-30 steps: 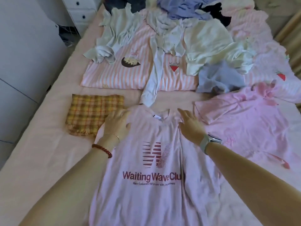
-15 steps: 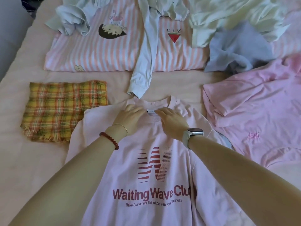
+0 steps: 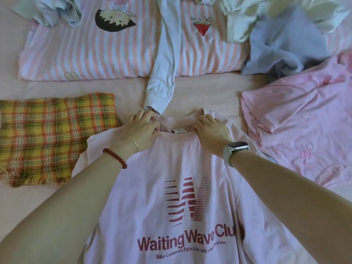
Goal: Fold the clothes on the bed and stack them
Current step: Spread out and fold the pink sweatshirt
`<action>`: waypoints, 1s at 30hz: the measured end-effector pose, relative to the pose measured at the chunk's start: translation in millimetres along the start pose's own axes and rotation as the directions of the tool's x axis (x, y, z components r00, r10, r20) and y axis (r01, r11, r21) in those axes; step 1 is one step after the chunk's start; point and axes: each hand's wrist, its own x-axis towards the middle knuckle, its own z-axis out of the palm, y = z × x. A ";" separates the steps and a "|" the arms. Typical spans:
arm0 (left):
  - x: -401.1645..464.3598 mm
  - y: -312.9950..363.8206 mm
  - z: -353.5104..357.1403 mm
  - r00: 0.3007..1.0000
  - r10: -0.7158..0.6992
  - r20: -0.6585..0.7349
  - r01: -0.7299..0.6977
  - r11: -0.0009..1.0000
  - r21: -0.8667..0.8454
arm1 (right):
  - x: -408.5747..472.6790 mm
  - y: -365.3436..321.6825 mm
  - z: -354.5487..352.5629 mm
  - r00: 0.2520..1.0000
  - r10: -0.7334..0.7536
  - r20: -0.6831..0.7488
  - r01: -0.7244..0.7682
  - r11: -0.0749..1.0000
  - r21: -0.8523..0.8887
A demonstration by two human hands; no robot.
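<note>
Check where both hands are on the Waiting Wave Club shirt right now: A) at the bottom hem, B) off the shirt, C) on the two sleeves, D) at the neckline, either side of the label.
D: the left hand and right hand grip the collar of the printed shirt, flanking its neck label.

The pale pink T-shirt [image 3: 152, 187] carries a dark red striped and dotted W with matching lettering. Left of it lies a yellow, orange and green plaid cloth [image 3: 47, 136]; beyond it, a pink-and-white striped pillow [image 3: 114, 54]; to its right, a plain pink garment [image 3: 304, 121].
</note>
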 end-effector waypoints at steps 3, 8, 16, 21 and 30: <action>-7.8 -8.4 -1.2 0.966 0.083 -0.244 -0.095 0.995 -0.037 | -5.4 5.7 2.5 0.997 0.011 -0.083 -0.003 0.995 0.098; -6.9 -16.5 11.6 0.992 -0.112 -0.053 0.112 0.994 -0.010 | 8.1 -11.9 18.8 0.972 0.236 0.008 -0.232 0.950 0.209; -2.5 -20.1 -3.1 0.976 -0.216 0.023 0.211 0.921 -0.326 | -30.4 -2.0 10.2 0.916 0.365 -0.165 -0.242 0.834 0.496; -8.8 -8.4 -6.9 0.926 -0.368 -0.082 0.369 0.929 -0.010 | -96.8 27.0 10.5 0.802 0.539 -0.256 -0.366 0.783 0.503; -61.0 128.2 27.8 0.977 -0.091 -0.192 0.068 0.990 -0.123 | -222.2 67.6 26.8 0.539 0.837 0.091 -0.768 0.444 0.462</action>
